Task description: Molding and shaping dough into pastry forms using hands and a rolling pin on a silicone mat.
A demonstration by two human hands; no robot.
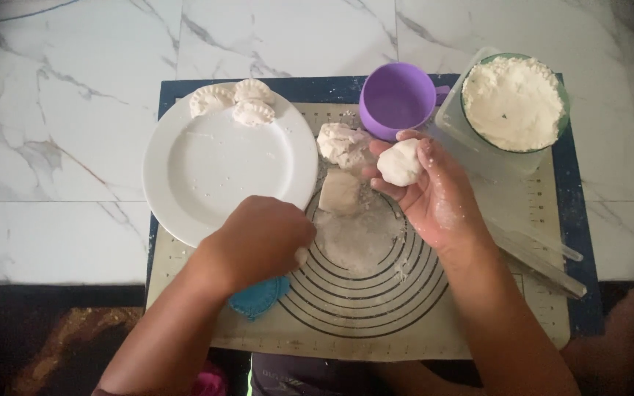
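My right hand [434, 194], dusted with flour, holds a round white dough ball [401, 162] in its fingers above the beige baking mat [376, 323]. My left hand [262, 238] rests knuckles up on the mat beside the white plate [207, 176], with a bit of white dough showing under its fingers; whether it grips it I cannot tell. A blue dumpling press [258, 299] lies just below that hand. A lump of dough [343, 143] and a squarish dough piece [340, 192] lie on the floured middle of the mat.
Three shaped dumplings [235, 100] sit at the plate's far rim. A purple cup [396, 99] stands behind the dough. A bowl of flour [514, 103] sits in a clear container at the right. A clear rolling pin [541, 257] lies at the right.
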